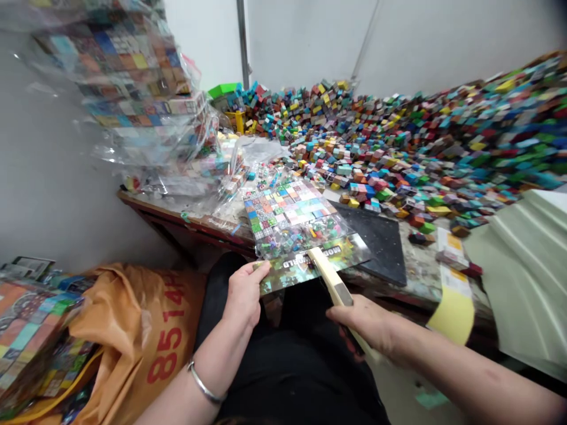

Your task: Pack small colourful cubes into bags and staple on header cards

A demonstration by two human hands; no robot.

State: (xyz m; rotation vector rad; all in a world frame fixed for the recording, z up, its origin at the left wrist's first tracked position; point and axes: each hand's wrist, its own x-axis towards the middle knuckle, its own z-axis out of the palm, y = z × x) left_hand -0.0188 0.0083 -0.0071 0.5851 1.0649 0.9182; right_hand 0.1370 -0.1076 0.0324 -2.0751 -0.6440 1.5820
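My left hand point(244, 293) pinches the near left corner of a printed header card point(279, 273). That card is joined to a clear plastic pack point(295, 206) of small coloured blocks, which lies at the table's front edge. In my right hand point(365, 321) is the handle of a long cream-coloured stapler-like tool point(330, 274). Its far end rests over the middle of the card, on the printed lettering. The card's near edge sticks out past the table, above my lap.
Loose coloured blocks point(398, 159) are heaped across the table's back and right. Plastic-wrapped block packs point(133, 88) are stacked at the left. A black mat point(376, 242) lies beside the pack. An orange sack point(133, 324) stands lower left; pale green sheeting point(527, 271) is at the right.
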